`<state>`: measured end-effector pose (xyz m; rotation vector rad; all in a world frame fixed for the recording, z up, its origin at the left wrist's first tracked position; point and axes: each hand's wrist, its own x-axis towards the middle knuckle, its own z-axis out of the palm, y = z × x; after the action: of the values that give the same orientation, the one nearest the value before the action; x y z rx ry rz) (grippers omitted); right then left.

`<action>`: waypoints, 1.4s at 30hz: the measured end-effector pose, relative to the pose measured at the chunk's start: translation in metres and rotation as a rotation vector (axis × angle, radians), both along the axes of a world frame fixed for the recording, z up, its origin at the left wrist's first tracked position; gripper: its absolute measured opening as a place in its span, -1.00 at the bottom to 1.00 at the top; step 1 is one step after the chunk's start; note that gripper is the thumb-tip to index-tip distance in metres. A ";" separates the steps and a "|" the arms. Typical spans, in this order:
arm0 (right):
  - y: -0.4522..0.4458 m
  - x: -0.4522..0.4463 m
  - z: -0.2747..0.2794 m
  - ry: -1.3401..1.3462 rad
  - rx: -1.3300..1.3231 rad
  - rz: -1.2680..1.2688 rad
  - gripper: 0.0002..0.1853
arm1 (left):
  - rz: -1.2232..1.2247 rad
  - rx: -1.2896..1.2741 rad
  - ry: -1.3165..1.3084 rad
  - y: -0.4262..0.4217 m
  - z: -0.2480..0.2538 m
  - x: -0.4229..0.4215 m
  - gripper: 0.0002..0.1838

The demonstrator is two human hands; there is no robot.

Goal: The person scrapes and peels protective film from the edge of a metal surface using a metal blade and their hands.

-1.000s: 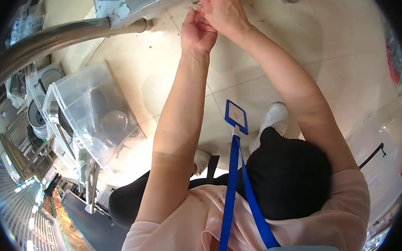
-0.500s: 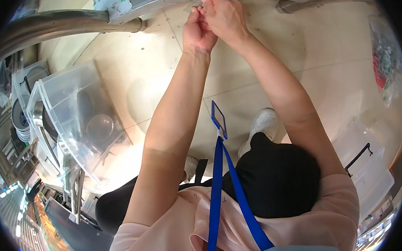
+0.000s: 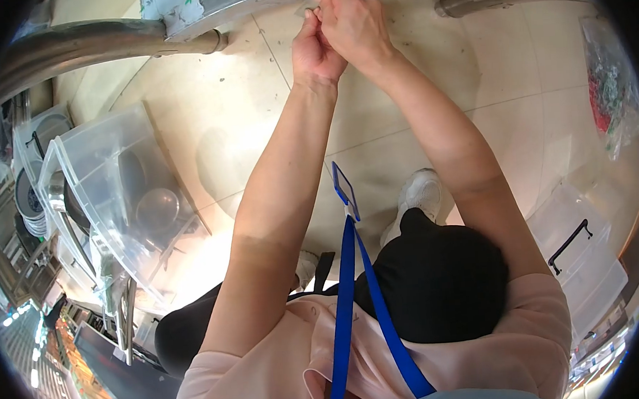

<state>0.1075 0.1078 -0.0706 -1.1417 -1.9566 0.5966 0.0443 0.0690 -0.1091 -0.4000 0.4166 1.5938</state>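
Observation:
My left hand (image 3: 316,52) and my right hand (image 3: 356,27) meet at the top of the view, just below the edge of a metal table (image 3: 242,8). My right hand is closed in a pinch and lies partly over the left. The curled fingers of my left hand are closed against it. A thin, small greyish piece (image 3: 309,4) shows at the fingertips; its kind is too small to tell. Which fingers grip it is partly hidden.
Pipe-like metal table legs (image 3: 105,41) frame the top. A clear plastic bin (image 3: 118,190) with pans stands at left, and a lidded clear box (image 3: 579,257) at right. A plastic bag with red and green contents (image 3: 609,87) lies on the floor. A blue lanyard (image 3: 345,293) hangs from me.
The view has shifted slightly. Both hands stay together in nearly the same pose, fingers closed at the table edge.

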 end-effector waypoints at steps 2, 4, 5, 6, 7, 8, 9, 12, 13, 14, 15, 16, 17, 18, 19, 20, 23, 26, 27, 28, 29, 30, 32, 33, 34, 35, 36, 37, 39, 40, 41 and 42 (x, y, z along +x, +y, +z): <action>0.000 0.001 0.003 -0.067 -0.091 0.027 -0.86 | -0.030 -0.017 0.040 -0.003 0.005 0.002 -0.72; -0.001 0.002 0.004 -0.102 -0.126 0.038 -0.88 | -0.044 -0.023 0.072 -0.003 0.009 0.005 -0.70; -0.001 0.002 0.004 -0.105 -0.116 0.036 -0.88 | -0.043 -0.020 0.082 -0.003 0.010 0.006 -0.70; -0.001 0.001 0.006 -0.107 -0.106 0.034 -0.88 | -0.041 -0.017 0.092 -0.003 0.010 0.008 -0.69; -0.001 0.001 0.008 -0.145 -0.126 0.031 -0.88 | -0.029 -0.019 0.091 -0.003 0.010 0.009 -0.69; -0.001 0.001 0.013 -0.183 -0.146 0.030 -0.87 | -0.016 -0.019 0.088 -0.002 0.011 0.010 -0.68; -0.001 0.001 0.016 -0.222 -0.167 0.028 -0.87 | -0.002 -0.021 0.085 -0.002 0.011 0.012 -0.68; -0.001 0.001 0.020 -0.277 -0.063 0.032 -0.86 | 0.029 0.078 -0.041 0.000 -0.005 0.010 -0.67; 0.000 0.002 0.015 -0.274 -0.033 0.050 -0.85 | 0.020 0.104 -0.057 0.000 -0.006 0.012 -0.68; 0.002 0.002 0.008 -0.270 -0.002 0.068 -0.85 | 0.010 0.131 -0.072 -0.001 -0.007 0.013 -0.69; 0.003 0.002 0.008 -0.264 0.030 0.087 -0.84 | 0.002 0.159 -0.085 -0.001 -0.001 0.014 -0.69; 0.003 0.002 0.009 -0.235 -0.048 0.071 -0.84 | 0.003 0.100 -0.047 -0.002 0.005 0.016 -0.70; 0.002 0.004 0.012 -0.207 -0.126 0.056 -0.84 | 0.005 0.043 -0.009 -0.003 0.012 0.017 -0.72; 0.002 0.004 0.016 -0.178 -0.202 0.041 -0.84 | 0.007 -0.014 0.029 -0.003 0.017 0.017 -0.73; 0.003 0.005 0.016 -0.099 -0.158 0.030 -0.84 | 0.005 -0.009 0.018 -0.001 0.016 0.014 -0.73; 0.002 0.005 0.014 -0.019 -0.119 0.022 -0.85 | 0.004 -0.007 0.009 -0.001 0.010 0.010 -0.73; 0.000 0.009 0.011 0.044 -0.076 0.001 -0.87 | 0.009 0.065 -0.045 0.000 -0.015 -0.001 -0.68; -0.001 0.008 0.012 0.028 -0.039 -0.010 -0.88 | 0.005 0.071 -0.005 0.002 -0.018 0.000 -0.68; -0.001 0.007 0.012 0.005 -0.053 -0.008 -0.88 | -0.002 0.062 0.004 0.003 -0.014 0.001 -0.70; -0.002 0.006 0.011 -0.020 -0.071 -0.006 -0.88 | -0.010 0.049 0.013 0.003 -0.010 0.003 -0.71; -0.002 0.006 0.010 -0.024 -0.088 -0.001 -0.88 | -0.011 0.053 0.012 0.002 -0.006 0.006 -0.70; -0.002 0.005 0.009 -0.026 -0.105 0.003 -0.88 | -0.014 0.059 0.012 0.000 0.002 0.008 -0.69; -0.001 0.002 0.008 -0.038 -0.116 0.006 -0.88 | -0.014 0.060 0.000 -0.001 0.006 0.009 -0.66; -0.001 0.001 0.008 -0.049 -0.110 0.005 -0.88 | -0.012 0.055 -0.013 -0.002 0.005 0.008 -0.65; -0.001 0.001 0.008 -0.061 -0.107 0.004 -0.88 | -0.008 0.048 -0.028 -0.002 0.004 0.008 -0.64; -0.001 0.001 0.009 -0.056 -0.106 0.003 -0.87 | -0.021 0.080 -0.045 -0.003 0.003 0.007 -0.65; -0.002 0.001 0.011 -0.049 -0.104 0.004 -0.87 | -0.032 0.112 -0.061 -0.003 0.003 0.006 -0.65; -0.002 0.000 0.013 -0.041 -0.101 0.006 -0.87 | -0.042 0.146 -0.077 -0.003 0.002 0.005 -0.65; -0.003 0.000 0.017 -0.029 -0.084 0.003 -0.86 | -0.019 0.076 -0.031 -0.003 0.006 0.008 -0.66; -0.003 0.000 0.017 -0.023 -0.076 0.002 -0.86 | -0.008 0.041 -0.009 -0.002 0.010 0.010 -0.66; -0.002 0.000 0.017 -0.039 -0.057 0.014 -0.85 | -0.005 0.028 -0.007 -0.002 0.011 0.011 -0.66; -0.001 0.001 0.016 -0.053 -0.036 0.024 -0.85 | -0.003 0.017 -0.003 -0.002 0.012 0.012 -0.66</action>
<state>0.1084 0.1065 -0.0542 -1.1681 -2.0147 0.6218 0.0560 0.0671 -0.0972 -0.3881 0.4012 1.5924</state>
